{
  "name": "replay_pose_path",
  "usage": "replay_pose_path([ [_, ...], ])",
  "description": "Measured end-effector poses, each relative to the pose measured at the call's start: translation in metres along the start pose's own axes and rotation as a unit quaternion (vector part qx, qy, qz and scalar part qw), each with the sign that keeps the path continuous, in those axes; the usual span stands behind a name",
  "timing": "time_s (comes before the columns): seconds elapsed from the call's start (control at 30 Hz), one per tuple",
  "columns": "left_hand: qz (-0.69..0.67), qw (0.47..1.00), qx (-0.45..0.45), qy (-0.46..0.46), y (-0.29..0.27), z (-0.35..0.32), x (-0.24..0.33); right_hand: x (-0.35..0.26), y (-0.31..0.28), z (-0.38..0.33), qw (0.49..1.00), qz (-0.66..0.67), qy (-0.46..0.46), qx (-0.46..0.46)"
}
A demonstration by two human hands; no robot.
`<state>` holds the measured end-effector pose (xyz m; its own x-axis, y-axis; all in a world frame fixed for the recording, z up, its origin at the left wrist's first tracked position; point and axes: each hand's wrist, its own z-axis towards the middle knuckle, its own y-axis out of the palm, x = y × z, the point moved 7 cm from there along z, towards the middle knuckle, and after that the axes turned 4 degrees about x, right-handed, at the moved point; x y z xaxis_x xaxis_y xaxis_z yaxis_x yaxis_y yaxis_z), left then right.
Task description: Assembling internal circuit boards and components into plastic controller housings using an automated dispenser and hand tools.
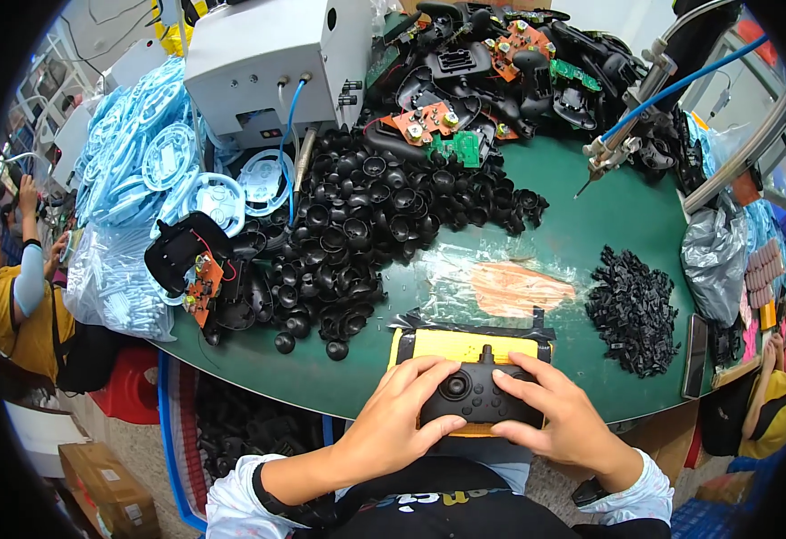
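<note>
At the far left edge a person in a yellow shirt sits well apart from me; nearer in, clear bags of pale blue plastic wheels pile up against the grey machine box; just right of the bags lies an open black controller shell with an orange circuit board and red wires showing; beside it a broad heap of black dome-shaped caps spreads over the green table; behind that heap, more black shells and orange and green boards are stacked near the far rim. Down at the near edge my left hand is curled, fingers closed round the left end of the black gamepad shell, thumb lying on its top face; the shell rests on a yellow taped jig, right in front of me, between both my hands; my right hand grips its right end the same way, fingers bent over the upper edge. Further right sits a sheet of clear film over an orange patch; then a smaller pile of little black parts; above it hangs a screwdriver on a blue hose; at the far right another person in yellow leans in.
</note>
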<state>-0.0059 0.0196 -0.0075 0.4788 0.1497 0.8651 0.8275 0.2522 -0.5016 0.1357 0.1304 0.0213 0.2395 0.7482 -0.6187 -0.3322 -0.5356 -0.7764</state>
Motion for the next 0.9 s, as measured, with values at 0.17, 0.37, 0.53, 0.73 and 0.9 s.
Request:
replay_pose_path([
  [0.17,-0.004,0.999,0.034,0.027,-0.002,0.000,0.014,0.000,0.008,-0.011,0.999,-0.009,-0.018,0.045],
  [0.37,-0.041,0.983,0.115,0.137,-0.009,-0.010,0.045,-0.020,-0.012,-0.014,0.984,0.082,-0.050,0.147],
  [0.53,-0.082,0.981,0.099,0.147,-0.006,-0.016,0.041,-0.036,-0.003,-0.012,0.980,0.104,-0.071,0.153],
  [0.73,-0.064,0.976,0.123,0.168,-0.009,-0.019,0.046,-0.040,-0.006,-0.009,0.977,0.117,-0.063,0.168],
  [0.9,-0.056,0.974,0.133,0.173,-0.009,-0.023,0.047,-0.043,-0.003,-0.006,0.961,0.183,-0.104,0.179],
])
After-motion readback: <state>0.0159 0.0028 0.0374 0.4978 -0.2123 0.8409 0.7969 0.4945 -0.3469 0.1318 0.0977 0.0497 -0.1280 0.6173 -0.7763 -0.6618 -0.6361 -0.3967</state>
